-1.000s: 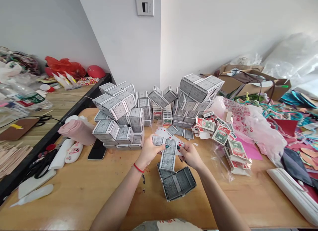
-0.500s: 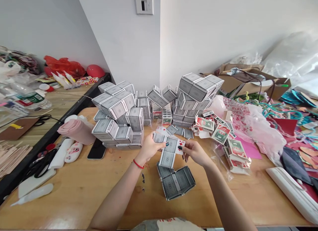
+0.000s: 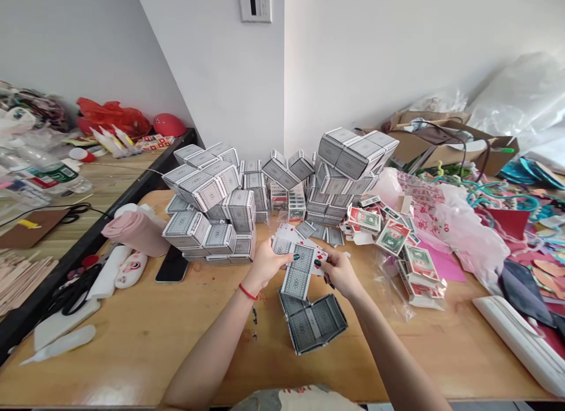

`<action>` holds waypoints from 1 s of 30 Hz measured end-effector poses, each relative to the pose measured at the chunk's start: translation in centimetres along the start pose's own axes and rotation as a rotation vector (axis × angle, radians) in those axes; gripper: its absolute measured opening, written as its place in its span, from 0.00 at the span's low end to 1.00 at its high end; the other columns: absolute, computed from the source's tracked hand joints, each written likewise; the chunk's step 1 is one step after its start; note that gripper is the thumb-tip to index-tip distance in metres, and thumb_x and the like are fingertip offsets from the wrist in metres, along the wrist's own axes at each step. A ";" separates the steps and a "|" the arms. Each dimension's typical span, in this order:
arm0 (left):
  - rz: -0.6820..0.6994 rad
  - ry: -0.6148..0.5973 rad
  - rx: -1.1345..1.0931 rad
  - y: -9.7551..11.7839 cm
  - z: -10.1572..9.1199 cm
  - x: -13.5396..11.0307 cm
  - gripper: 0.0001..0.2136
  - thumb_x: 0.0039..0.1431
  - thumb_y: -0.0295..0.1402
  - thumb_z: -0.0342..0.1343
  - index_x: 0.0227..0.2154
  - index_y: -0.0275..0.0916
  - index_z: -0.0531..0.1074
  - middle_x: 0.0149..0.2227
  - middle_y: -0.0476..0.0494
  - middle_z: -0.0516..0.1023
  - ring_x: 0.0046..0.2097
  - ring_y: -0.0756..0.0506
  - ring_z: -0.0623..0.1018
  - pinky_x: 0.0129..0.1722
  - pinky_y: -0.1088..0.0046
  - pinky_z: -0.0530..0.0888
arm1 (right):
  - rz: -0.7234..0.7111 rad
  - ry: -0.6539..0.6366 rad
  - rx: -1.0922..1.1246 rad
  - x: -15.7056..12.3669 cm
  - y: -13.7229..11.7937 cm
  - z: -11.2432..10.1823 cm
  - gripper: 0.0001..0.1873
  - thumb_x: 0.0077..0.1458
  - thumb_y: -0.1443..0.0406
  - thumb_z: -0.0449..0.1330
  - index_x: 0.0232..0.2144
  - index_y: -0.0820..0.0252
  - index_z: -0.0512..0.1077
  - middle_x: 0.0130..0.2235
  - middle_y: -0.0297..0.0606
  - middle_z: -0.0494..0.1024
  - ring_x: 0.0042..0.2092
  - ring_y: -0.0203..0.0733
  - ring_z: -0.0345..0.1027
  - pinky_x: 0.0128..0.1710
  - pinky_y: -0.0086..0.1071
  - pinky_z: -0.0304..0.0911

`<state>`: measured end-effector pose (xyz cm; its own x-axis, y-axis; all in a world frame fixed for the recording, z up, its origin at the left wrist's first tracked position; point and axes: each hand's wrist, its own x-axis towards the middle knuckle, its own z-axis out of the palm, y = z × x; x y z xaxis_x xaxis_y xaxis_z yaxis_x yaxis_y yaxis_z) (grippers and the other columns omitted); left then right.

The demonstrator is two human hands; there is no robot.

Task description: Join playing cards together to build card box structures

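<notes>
My left hand (image 3: 265, 265) is closed on an L-shaped piece of grey-backed playing cards (image 3: 296, 281), its thumb pressed on top. Fingers of my right hand (image 3: 341, 272) pinch the edge of a playing card (image 3: 318, 262) with red diamonds, which lies partly behind that piece. Just below my hands, an open folded shape of grey cards (image 3: 315, 327) rests on the table. Loose cards (image 3: 333, 237) lie beyond my hands. Blocks folded from the same cards form a left stack (image 3: 212, 187) and a right stack (image 3: 348, 158) against the wall.
Empty-looking card boxes (image 3: 392, 237) and a crumpled plastic bag (image 3: 468, 222) crowd the right side. A white case (image 3: 516, 343) lies at front right. To the left are a phone (image 3: 172, 265), a pink roll (image 3: 135, 229), scissors (image 3: 79, 290) and a squeeze bottle (image 3: 62, 344).
My right hand has shifted slightly left, and less of the diamond card shows beside the grey-backed piece. My left hand has stayed nearly in place.
</notes>
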<state>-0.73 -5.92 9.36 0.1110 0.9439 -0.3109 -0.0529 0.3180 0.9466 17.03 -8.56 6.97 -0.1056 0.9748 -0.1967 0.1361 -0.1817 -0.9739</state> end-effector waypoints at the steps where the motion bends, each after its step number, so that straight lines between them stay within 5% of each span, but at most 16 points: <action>1: -0.013 -0.002 -0.009 0.0 0.0 0.0 0.20 0.32 0.27 0.65 0.31 0.34 0.66 0.30 0.44 0.76 0.28 0.48 0.75 0.26 0.72 0.73 | 0.004 0.006 -0.008 0.0 0.0 0.1 0.06 0.43 0.63 0.52 0.22 0.61 0.62 0.14 0.25 0.60 0.12 0.28 0.52 0.10 0.22 0.49; 11: -0.006 -0.003 -0.030 0.0 -0.1 -0.1 0.19 0.30 0.27 0.65 0.30 0.34 0.66 0.28 0.47 0.75 0.26 0.50 0.74 0.24 0.74 0.73 | 0.013 0.030 -0.065 0.2 -0.3 0.4 0.10 0.40 0.66 0.50 0.29 0.61 0.66 0.18 0.29 0.65 0.13 0.28 0.52 0.11 0.23 0.50; 30: -0.007 0.010 -0.025 -0.1 -0.2 0.1 0.20 0.30 0.28 0.66 0.30 0.34 0.65 0.26 0.49 0.74 0.25 0.52 0.73 0.26 0.74 0.73 | 0.022 0.083 -0.089 0.8 0.7 0.9 0.05 0.40 0.66 0.50 0.23 0.60 0.63 0.17 0.28 0.62 0.15 0.29 0.51 0.12 0.23 0.49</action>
<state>-0.94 -5.89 9.18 0.1020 0.9425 -0.3183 -0.0769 0.3264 0.9421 16.18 -8.03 6.06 -0.0203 0.9786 -0.2047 0.2243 -0.1951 -0.9548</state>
